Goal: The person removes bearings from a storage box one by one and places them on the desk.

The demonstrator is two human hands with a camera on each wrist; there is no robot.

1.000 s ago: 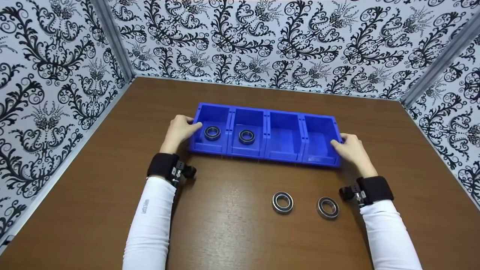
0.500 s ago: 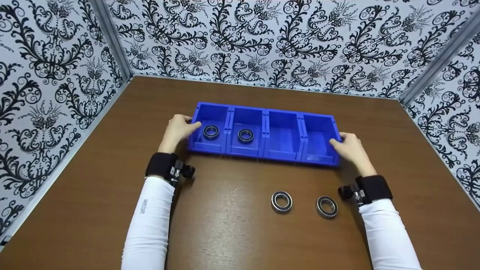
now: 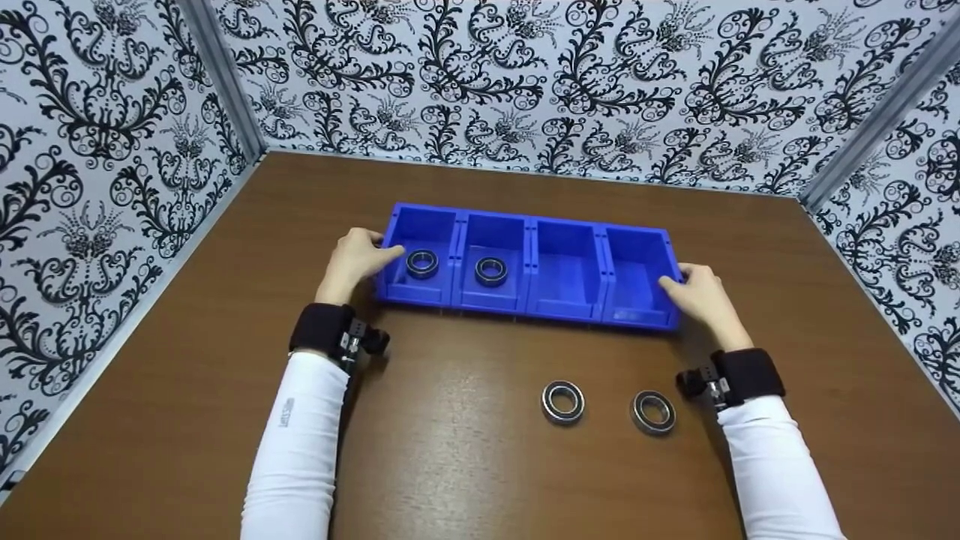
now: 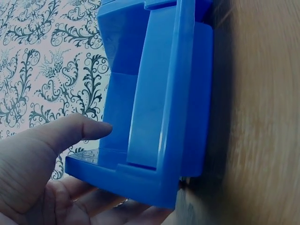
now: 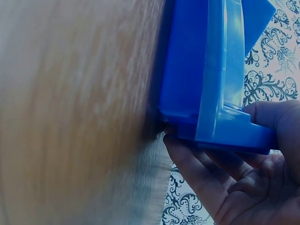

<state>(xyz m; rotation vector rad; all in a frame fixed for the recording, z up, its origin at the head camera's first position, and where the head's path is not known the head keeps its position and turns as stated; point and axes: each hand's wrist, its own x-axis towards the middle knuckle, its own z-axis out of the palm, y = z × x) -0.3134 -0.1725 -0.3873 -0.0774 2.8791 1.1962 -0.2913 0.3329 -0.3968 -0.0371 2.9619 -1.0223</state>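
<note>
A blue bin (image 3: 491, 304) with several compartments in a row sits across the middle of the table. My left hand (image 3: 355, 259) grips its left end, thumb over the side wall and fingers along the outside, as the left wrist view shows. At the opposite end my right hand (image 3: 699, 296) holds the side wall the same way; the right wrist view has its fingers beneath the outer wall. One ball bearing (image 3: 422, 264) lies in the leftmost compartment and another bearing (image 3: 491, 271) in the one beside it. The two right compartments hold nothing.
Two more bearings lie on the brown table (image 3: 450, 450) in front of the bin: one bearing (image 3: 562, 403) near the middle, the other bearing (image 3: 653, 412) by the right wrist. Patterned wall panels (image 3: 510, 90) enclose the back and sides.
Almost nothing differs. Bin, hands and bearings all appear shifted very slightly up and left in the head view, and both hands keep their hold on the bin's ends.
</note>
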